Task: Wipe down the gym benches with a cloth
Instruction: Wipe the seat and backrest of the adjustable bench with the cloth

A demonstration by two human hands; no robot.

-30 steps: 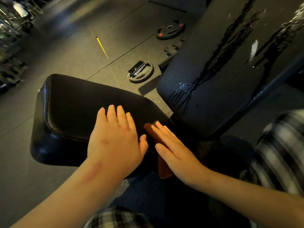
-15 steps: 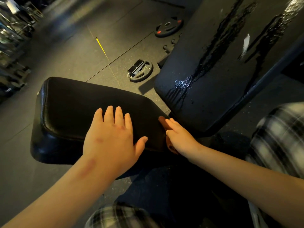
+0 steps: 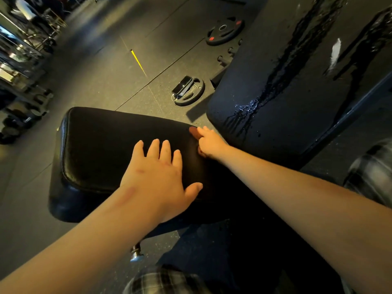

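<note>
The left hand (image 3: 157,179) lies flat with fingers spread on the black padded vinyl seat cushion (image 3: 101,145), while the right hand (image 3: 211,143) bears on the small reddish-brown cloth (image 3: 194,132) at the cushion's far corner, beside the gap to the inclined black backrest pad (image 3: 297,115); whether those fingers pinch the cloth or only press it cannot be told. Risk, as judged: the wet streaks (image 3: 282,75) on the backrest may run down into that gap and onto wiped vinyl, and the cloth could slip into it. No brand or writing is legible; the red marks on the round black weight plate (image 3: 224,30) are unreadable.
</note>
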